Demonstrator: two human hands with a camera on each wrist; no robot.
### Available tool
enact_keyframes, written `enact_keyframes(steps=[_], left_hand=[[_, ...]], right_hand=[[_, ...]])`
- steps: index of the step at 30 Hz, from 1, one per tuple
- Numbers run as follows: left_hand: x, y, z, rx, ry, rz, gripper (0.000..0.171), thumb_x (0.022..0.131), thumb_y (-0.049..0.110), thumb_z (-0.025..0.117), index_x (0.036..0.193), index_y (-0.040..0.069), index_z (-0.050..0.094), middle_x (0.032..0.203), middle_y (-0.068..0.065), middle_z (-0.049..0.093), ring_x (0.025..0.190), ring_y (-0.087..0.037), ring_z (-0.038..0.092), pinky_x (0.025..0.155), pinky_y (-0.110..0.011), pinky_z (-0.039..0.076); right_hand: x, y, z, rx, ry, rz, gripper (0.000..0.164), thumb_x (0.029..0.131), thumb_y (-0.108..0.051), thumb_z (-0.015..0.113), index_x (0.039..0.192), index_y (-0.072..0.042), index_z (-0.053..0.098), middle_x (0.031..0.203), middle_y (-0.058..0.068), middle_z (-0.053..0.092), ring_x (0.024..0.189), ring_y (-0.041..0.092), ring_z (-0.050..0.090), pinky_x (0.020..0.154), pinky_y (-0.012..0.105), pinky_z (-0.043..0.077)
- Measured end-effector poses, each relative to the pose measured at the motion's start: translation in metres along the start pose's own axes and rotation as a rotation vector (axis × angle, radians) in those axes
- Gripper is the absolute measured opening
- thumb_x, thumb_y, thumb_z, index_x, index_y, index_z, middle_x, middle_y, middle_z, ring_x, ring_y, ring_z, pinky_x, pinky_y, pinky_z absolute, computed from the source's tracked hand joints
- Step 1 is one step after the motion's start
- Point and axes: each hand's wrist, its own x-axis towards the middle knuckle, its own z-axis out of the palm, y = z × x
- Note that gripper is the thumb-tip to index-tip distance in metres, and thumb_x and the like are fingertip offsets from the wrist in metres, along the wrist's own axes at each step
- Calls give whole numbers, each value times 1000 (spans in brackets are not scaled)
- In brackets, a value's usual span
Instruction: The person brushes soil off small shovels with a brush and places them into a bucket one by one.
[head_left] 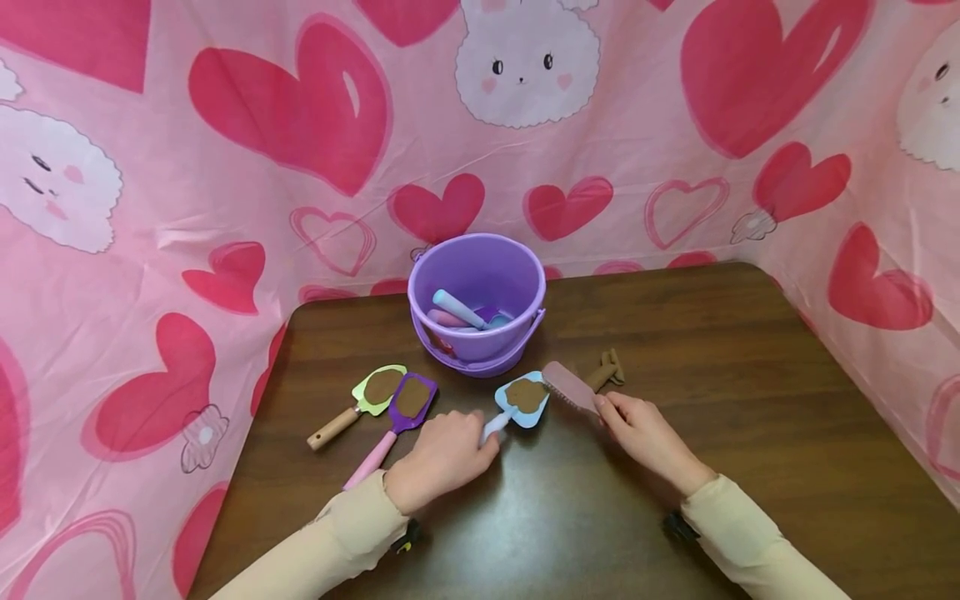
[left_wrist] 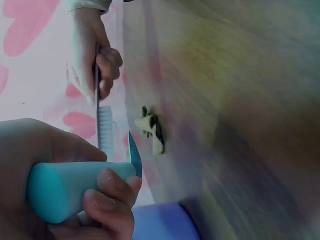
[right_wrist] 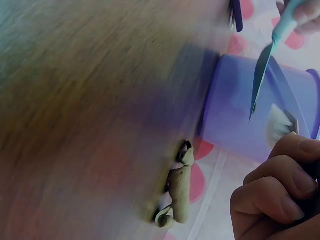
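Observation:
My left hand (head_left: 442,454) grips the pale blue handle (left_wrist: 75,187) of a small toy shovel. A brown patch (head_left: 525,396) covers much of its light blue blade (head_left: 534,417); what it is made of, I cannot tell. In my right hand (head_left: 651,433) is a pink brush (head_left: 572,387) with pale bristles (right_wrist: 276,126), held by its handle. The brush head comes up to the blade's right edge; whether they touch is unclear. Just behind the brush, a brown rolled piece with small projecting ends (right_wrist: 179,192) lies on the table.
A purple bucket (head_left: 477,250) with several toy tools inside stands at the table's back. To the left lie a green shovel with a wooden handle (head_left: 333,428) and a purple shovel with a pink handle (head_left: 371,461), both bearing brown patches. Heart-print cloth (head_left: 262,192) surrounds the wooden table (head_left: 750,400).

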Motion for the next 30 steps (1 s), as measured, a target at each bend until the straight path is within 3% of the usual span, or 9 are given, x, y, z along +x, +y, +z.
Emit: enact_keyframes(steps=[13,23,30], left_hand=[[35,24,-3,20,-23,32,33,84,32,56,58,15,45,51,2,40,41,-17,42,35,-34,31],[45,32,-9,13,-76,28,34,86,30,55,56,15,48,53,-1,47,44,-19,46,37,-35,34],[46,33,-9,5,-50,40,34,86,29,56,57,14,47,53,-1,44,43,-18,45,37,-34,34]], right_hand=[[2,-4,12,-26,-26,-72,29,97,-31,50,73,-16,55,58,-11,42,49,3,38,47,23,34],[6,-1,13,-177,71,-139,27,94,-29,56,69,-22,49,55,-13,34,48,3,34,47,22,31],[8,-2,11,-267,140,-137,26,94,-28,56,70,-20,50,55,-12,33,48,7,34,47,24,30]])
